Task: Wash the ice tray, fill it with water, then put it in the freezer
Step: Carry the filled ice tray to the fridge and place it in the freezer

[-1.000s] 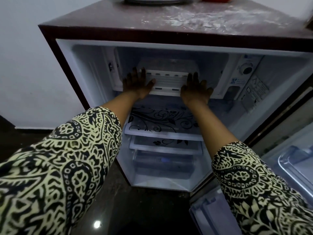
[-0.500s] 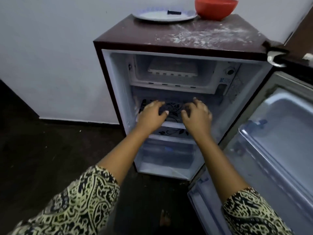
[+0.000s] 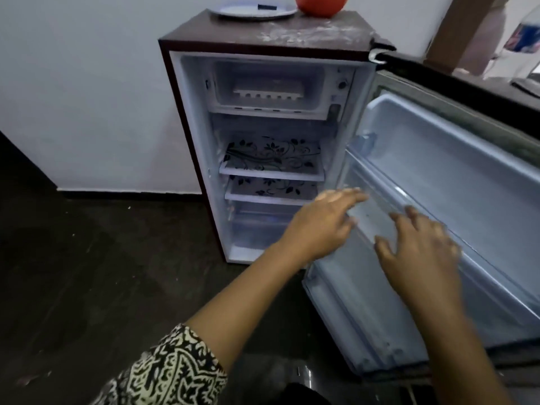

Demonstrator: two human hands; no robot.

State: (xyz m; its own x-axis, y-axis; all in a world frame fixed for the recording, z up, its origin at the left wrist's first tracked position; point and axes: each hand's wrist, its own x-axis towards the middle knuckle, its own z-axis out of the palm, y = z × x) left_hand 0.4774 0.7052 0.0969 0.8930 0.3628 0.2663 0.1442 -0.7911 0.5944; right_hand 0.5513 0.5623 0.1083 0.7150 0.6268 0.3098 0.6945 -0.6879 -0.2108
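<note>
The fridge [image 3: 271, 147] stands open against the white wall [image 3: 87, 97], its door [image 3: 438, 200] swung wide to my right. The ice tray [image 3: 268, 89] sits inside the freezer [image 3: 270, 86] at the top of the cabinet, lying flat, its row of cells facing me along the front edge. Whether it holds water I cannot tell from here.

My left hand [image 3: 320, 226] is out in front of the lower cabinet, palm down, fingers [image 3: 347, 197] spread and released, gripping nothing. Its fingertips reach toward the inner edge of the door. My right hand [image 3: 420, 255] hovers over the door's inner lining, near a door shelf [image 3: 388, 211], fingers likewise spread and empty. It is motion-blurred, so I cannot say whether it touches the door. Both hands are well below the freezer and apart from the tray.

Below the freezer, two shelves [image 3: 271, 162] carry a black floral print; a clear drawer [image 3: 257, 226] sits under them. No food is visible on them.

On top of the fridge: a plate [image 3: 257, 10] with a small dark item on it, and beside it, to the right, a red bowl [image 3: 321, 4]. Pale dusty smears mark the top surface. My patterned sleeve [image 3: 166, 372] shows on the left arm. The floor [image 3: 87, 273] is dark.
</note>
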